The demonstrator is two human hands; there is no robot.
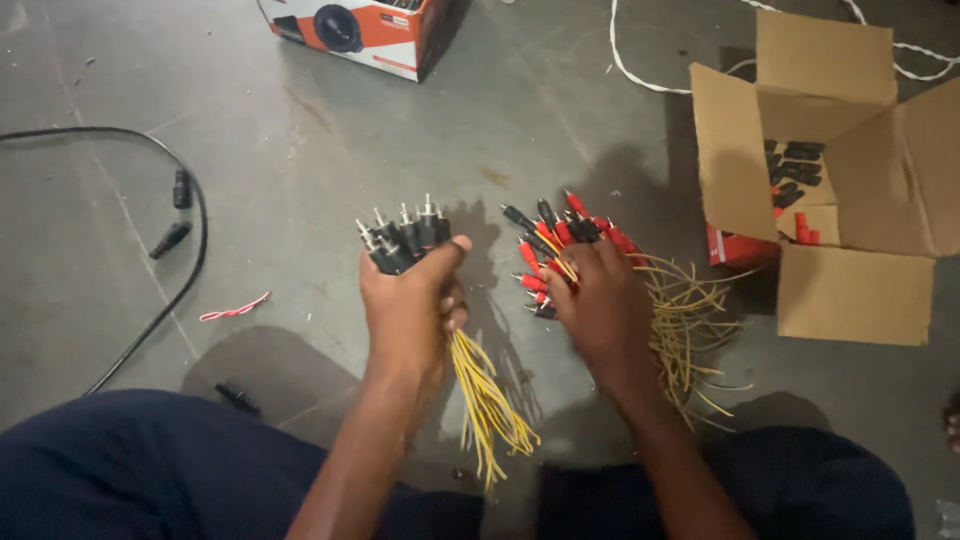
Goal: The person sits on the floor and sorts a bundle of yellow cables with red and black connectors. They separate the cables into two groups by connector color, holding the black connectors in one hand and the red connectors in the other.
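Gripping a bundle of black plugs [405, 238], the left hand [408, 305] is fisted shut, wrist straight, plug tips pointing up and away; yellow wire tails [487, 405] hang below the fist twd the lap. R hand [598, 305] lies palm-down, fingers curled onto a heap of red and black plugs [553, 245] on the grey floor [300, 150] (whether it's pinching one, can't tell). Loose yellow wires [685, 320] fan out to its right. Open cardboard box [860, 200] w/ more plugs sits further right. Black cable [190, 215] far left; printed carton [360, 28] up top.
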